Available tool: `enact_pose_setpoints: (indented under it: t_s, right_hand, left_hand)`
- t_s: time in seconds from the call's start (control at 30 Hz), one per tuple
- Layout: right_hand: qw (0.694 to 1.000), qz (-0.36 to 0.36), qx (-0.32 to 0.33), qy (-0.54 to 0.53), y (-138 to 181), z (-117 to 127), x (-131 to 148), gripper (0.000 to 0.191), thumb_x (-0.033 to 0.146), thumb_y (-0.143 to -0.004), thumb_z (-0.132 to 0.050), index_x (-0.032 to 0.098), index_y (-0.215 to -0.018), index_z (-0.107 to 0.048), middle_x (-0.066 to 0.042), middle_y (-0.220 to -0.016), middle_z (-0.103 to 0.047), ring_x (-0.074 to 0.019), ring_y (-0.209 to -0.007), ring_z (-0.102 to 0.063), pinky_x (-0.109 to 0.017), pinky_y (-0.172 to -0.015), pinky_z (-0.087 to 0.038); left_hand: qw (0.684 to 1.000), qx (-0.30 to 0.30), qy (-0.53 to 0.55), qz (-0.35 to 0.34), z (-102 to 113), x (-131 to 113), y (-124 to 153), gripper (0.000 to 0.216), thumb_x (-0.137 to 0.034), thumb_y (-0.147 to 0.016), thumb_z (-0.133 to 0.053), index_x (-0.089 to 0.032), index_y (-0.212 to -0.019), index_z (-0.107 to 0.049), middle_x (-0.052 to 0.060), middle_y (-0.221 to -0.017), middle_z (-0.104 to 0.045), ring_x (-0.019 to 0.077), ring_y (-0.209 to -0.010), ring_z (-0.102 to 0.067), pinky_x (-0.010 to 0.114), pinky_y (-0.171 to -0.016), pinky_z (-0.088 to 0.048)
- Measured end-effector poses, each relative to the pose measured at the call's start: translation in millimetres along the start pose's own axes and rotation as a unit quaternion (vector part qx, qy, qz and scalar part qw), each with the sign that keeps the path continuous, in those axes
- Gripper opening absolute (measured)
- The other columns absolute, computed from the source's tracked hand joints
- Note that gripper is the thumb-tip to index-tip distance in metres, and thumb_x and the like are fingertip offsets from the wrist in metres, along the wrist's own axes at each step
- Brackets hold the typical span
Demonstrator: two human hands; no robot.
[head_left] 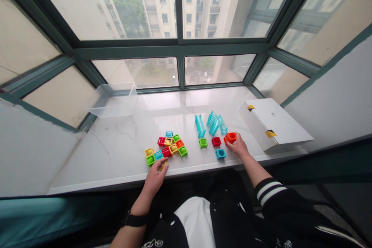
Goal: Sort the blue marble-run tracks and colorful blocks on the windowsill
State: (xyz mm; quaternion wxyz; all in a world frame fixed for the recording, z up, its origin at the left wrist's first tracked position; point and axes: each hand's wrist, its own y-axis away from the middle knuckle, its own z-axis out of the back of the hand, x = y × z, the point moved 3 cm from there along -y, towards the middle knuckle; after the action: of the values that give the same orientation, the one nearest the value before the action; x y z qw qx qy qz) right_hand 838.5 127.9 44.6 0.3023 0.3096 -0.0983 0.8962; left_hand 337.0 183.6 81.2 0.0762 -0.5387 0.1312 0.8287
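Note:
My right hand (238,146) grips an orange block (230,138) with a round opening, at the right end of a loose set of toy blocks. Beside it lie a red block (216,141), a blue block (221,154) and a green block (203,143). At the counter's front edge, my left hand (157,174) has its thumb and fingers around a yellow block (163,166), mostly hidden by them. Its fingertips reach a cluster of several coloured blocks, among them a red block (166,152) and a light blue block (158,155).
Clear turquoise track pieces (213,123) lie behind the loose blocks. A transparent plastic bin (116,104) stands at the back left of the white counter (95,155). To the right is a white box (274,122) with yellow-and-black tabs. Windows (180,48) enclose the back.

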Motion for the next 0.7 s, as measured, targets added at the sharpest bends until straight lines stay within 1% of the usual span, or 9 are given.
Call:
enact_pose_setpoints:
  t_s: [0.13,0.3,0.57,0.7]
  right_hand:
    - [1.000,0.001,0.000,0.000,1,0,0,0.071,0.049,-0.074,-0.074,0.024,-0.136,-0.050,-0.011,-0.120,-0.074,-0.0305,-0.102,-0.073,-0.038,-0.083,-0.056]
    - [1.000,-0.003,0.001,-0.008,3,1,0,0.071,0.050,-0.075,-0.074,0.024,-0.137,-0.050,-0.012,-0.122,-0.073,-0.0305,-0.102,-0.073,-0.038,-0.084,-0.056]
    - [1.000,-0.003,0.012,-0.011,1,4,1,0.069,0.043,-0.074,-0.077,0.024,-0.135,-0.052,-0.011,-0.122,-0.074,-0.0295,-0.104,-0.073,-0.036,-0.085,-0.056]
    - [1.000,-0.002,0.016,-0.011,0,5,1,0.068,0.043,-0.075,-0.077,0.024,-0.135,-0.053,-0.012,-0.122,-0.074,-0.0294,-0.104,-0.073,-0.037,-0.085,-0.056]
  left_hand:
    - [1.000,-0.004,0.003,-0.003,1,-1,0,0.049,-0.056,-0.092,-0.064,-0.022,-0.126,-0.070,0.014,-0.135,-0.071,0.0316,-0.129,-0.066,0.051,-0.116,-0.049]
    - [1.000,-0.018,0.010,0.003,4,-3,0,0.050,-0.057,-0.090,-0.065,-0.021,-0.125,-0.071,0.015,-0.134,-0.071,0.0326,-0.127,-0.068,0.053,-0.114,-0.050]
    - [1.000,-0.023,0.011,0.002,10,2,-1,0.050,-0.057,-0.091,-0.064,-0.022,-0.126,-0.070,0.014,-0.135,-0.071,0.0323,-0.126,-0.068,0.052,-0.114,-0.050]
    - [0.999,-0.035,0.015,-0.006,14,1,-1,0.049,-0.056,-0.092,-0.064,-0.022,-0.127,-0.069,0.013,-0.134,-0.072,0.0318,-0.127,-0.068,0.052,-0.114,-0.051]
